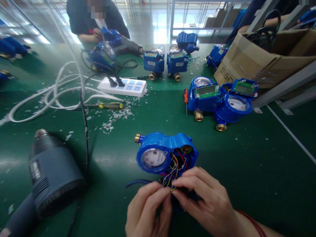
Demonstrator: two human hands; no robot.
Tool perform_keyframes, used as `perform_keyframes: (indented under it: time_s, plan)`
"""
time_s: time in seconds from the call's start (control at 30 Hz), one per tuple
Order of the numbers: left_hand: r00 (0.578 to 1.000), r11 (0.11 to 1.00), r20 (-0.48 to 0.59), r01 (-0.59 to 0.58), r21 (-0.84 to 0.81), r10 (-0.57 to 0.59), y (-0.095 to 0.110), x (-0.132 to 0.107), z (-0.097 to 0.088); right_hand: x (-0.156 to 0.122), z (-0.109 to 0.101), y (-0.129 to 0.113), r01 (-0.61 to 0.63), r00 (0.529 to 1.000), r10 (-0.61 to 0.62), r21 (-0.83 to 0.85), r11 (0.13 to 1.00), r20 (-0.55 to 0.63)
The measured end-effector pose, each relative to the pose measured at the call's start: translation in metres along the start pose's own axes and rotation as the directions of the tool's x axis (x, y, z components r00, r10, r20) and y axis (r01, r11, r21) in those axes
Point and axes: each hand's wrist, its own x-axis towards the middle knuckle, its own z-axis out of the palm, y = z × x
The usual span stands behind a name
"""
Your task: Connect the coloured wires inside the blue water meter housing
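A blue water meter [154,138] lies on the green table in front of me, its round dial facing up and its side housing open. Thin coloured wires [175,161] in red, yellow, white and black come out of the housing. At its near edge my left hand [150,204] is closed, thumb and fingers pinching the wire ends. Against it, my right hand [204,194] pinches the same yellow and white wires. The fingertips nearly meet and cover the exact ends. A dark blue cable [138,182] sticks out to the left of the meter.
A heat gun [56,174] lies at left, beside a black cord. Behind are a yellow screwdriver [111,105], a white power strip [125,87] and plastic scraps. Opened meters [206,98], an orange screwdriver [186,95] and a cardboard box [247,59] stand right. A person [96,19] sits opposite.
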Motion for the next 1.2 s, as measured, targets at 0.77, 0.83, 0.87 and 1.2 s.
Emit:
perform_keyframes:
  time_s: [0.77,0.83,0.87,1.2]
  plan:
    - [0.919,0.915,-0.132,-0.340,0.216,0.372,0.003,-0.009,0.017,-0.005,0.000,-0.007,-0.071,0.997,0.072,0.025,0.997,-0.041]
    - [0.930,0.926,-0.123,-0.319,0.201,0.347,0.004,-0.007,0.016,-0.005,-0.001,-0.007,-0.101,0.994,0.103,0.048,0.994,-0.033]
    - [0.937,0.929,-0.093,-0.313,0.196,0.335,0.004,-0.006,0.016,-0.004,-0.001,-0.007,-0.119,0.993,0.120,0.066,0.991,-0.021]
    - [0.943,0.929,-0.030,-0.320,0.187,0.331,0.005,-0.004,0.011,-0.003,-0.012,-0.005,-0.136,0.988,0.129,0.097,0.986,0.081]
